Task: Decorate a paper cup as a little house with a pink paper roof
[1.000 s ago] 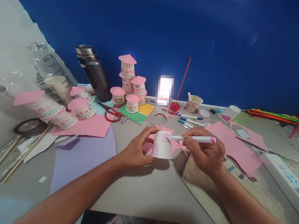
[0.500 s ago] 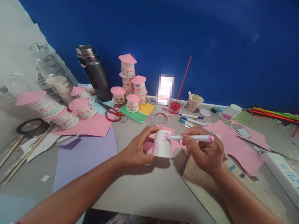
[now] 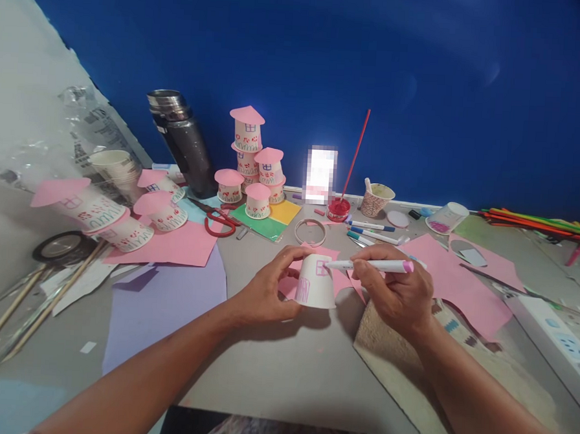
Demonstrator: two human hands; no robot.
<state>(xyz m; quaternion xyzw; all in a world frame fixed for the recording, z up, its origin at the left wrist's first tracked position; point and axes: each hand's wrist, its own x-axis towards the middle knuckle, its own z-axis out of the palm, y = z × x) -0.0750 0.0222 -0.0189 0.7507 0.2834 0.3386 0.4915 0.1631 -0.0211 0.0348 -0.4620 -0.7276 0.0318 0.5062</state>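
Gripping a white paper cup (image 3: 319, 291) between thumb and fingers of the left hand (image 3: 269, 290), wide rim downward, just right of that palm. Pinching a white marker (image 3: 377, 265) in the right hand (image 3: 400, 297), with its tip leftward at the purple window (image 3: 321, 268) drawn on the cup. With a tape ring (image 3: 309, 242) on the desk (image 3: 272, 371) beyond the left hand's fingertips.

Pink-cone-roofed white paper cups (image 3: 257, 207): seven near tabletop's (image 3: 262, 371) back edge, lowest in tower partly hidden; four toward left edge. Roofless white paper cup with purple window drawing (image 3: 316, 289): one, over tabletop's middle. White marker with pink end (image 3: 384, 266): one. White markers with blue ends (image 3: 372, 226): at least two, toward back edge. Black steel flask (image 3: 185, 147): one. Tape rolls: two, one black (image 3: 83, 247), one pale (image 3: 310, 243).
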